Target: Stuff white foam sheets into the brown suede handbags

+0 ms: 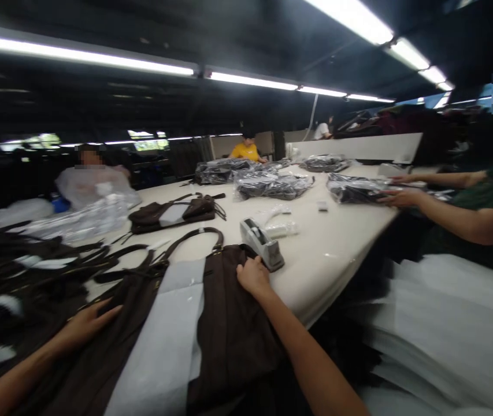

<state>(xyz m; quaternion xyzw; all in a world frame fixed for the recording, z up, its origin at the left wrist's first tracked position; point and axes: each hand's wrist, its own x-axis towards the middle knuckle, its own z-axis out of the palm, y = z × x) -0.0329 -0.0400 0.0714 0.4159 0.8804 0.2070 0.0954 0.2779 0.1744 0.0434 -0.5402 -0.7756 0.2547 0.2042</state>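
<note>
A dark brown handbag [235, 323] lies in front of me at the table's near edge, its looped handle pointing away. A strip of white paper [159, 341] runs down its middle. My right hand [254, 276] grips the bag's upper right corner with curled fingers. On the bag's left side rests my left hand [88, 323], fingers stretched out, slightly blurred. Just past my right hand stands a grey tape dispenser [261, 244]. Another brown handbag [205, 209], also banded with white paper, lies farther off.
More dark bags [25, 289] crowd the left side. Plastic-wrapped bags [272, 185] sit across the white table [307, 254]. A co-worker's hands [402, 196] touch a wrapped bag [352, 189] at right. White sheets [458, 329] are stacked at lower right. Other people work behind the table.
</note>
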